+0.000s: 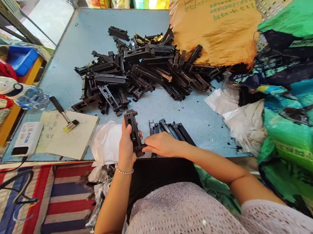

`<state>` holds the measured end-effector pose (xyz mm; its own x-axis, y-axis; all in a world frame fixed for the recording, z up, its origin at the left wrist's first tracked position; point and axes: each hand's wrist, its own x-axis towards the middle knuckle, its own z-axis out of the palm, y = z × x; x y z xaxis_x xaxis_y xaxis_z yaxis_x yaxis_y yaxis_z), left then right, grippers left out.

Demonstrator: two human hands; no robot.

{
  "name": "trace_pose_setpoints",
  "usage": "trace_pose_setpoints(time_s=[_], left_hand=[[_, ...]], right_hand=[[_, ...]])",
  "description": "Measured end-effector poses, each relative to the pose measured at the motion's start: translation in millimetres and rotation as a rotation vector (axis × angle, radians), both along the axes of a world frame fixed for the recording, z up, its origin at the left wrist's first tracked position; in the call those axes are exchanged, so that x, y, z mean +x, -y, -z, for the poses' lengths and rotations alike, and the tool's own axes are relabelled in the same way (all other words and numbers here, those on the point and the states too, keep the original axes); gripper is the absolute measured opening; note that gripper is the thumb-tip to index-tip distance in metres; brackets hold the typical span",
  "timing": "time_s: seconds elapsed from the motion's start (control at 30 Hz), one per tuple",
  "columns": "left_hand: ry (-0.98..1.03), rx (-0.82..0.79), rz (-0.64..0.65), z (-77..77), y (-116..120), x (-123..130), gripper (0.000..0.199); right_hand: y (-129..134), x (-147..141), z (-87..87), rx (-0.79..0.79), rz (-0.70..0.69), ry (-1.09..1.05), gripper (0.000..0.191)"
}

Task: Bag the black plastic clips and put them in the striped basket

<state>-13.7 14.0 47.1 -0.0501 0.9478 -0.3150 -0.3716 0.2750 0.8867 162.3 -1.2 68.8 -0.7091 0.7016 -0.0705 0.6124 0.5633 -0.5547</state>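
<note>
My left hand (127,143) is closed round a long black plastic part (134,131), held nearly upright over the table's front edge. Close beside it, my right hand (159,145) has its fingers pinched at the lower end of that part; whether a small piece sits between the fingertips is hidden. Just behind my right hand, several similar black parts (181,131) lie side by side on the blue table (198,116). Farther back is a large heap of the same black parts (137,70), lying in all directions.
An orange woven sack (214,13) leans at the back right, with green and blue bags (299,118) at the right. Crumpled white plastic (239,115) lies there too. On the left are a hammer (63,112), a paper sheet (70,136), a white device (27,138) and a bottle (28,97).
</note>
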Motion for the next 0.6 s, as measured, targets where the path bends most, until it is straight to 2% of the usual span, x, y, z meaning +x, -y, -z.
trace_pose_setpoints(time_s=[0.07,0.1,0.2,0.27,0.33,0.43,0.5,0.6], left_hand=[[-0.228,0.022,0.024,17.1,3.7,-2.5,0.069],[-0.35,0.023,0.05,26.3,6.7,-1.0,0.074],[-0.63,0.025,0.201,49.6,20.7,15.5,0.09],[-0.712,0.073,0.269,57.9,31.5,29.9,0.089],[-0.726,0.115,0.288,60.0,39.9,38.3,0.082],[-0.701,0.152,0.248,55.7,43.8,32.9,0.073],[-0.682,0.178,0.163,49.3,41.5,23.3,0.067],[-0.497,0.205,0.052,34.5,32.3,18.2,0.056]], right_hand=[[-16.4,17.9,1.4,-0.031,0.101,0.065,0.04],[-30.1,29.7,1.1,0.008,0.232,0.114,0.04],[-79.5,66.7,2.9,0.246,0.754,0.355,0.036],[-108.3,85.3,9.0,0.261,0.935,0.505,0.038],[-128.0,97.1,16.8,0.2,0.954,0.548,0.04],[-140.1,108.2,23.7,0.156,0.924,0.415,0.032],[-137.1,113.0,22.6,0.032,0.959,0.195,0.023],[-111.6,107.7,14.5,-0.305,0.981,-0.279,0.032]])
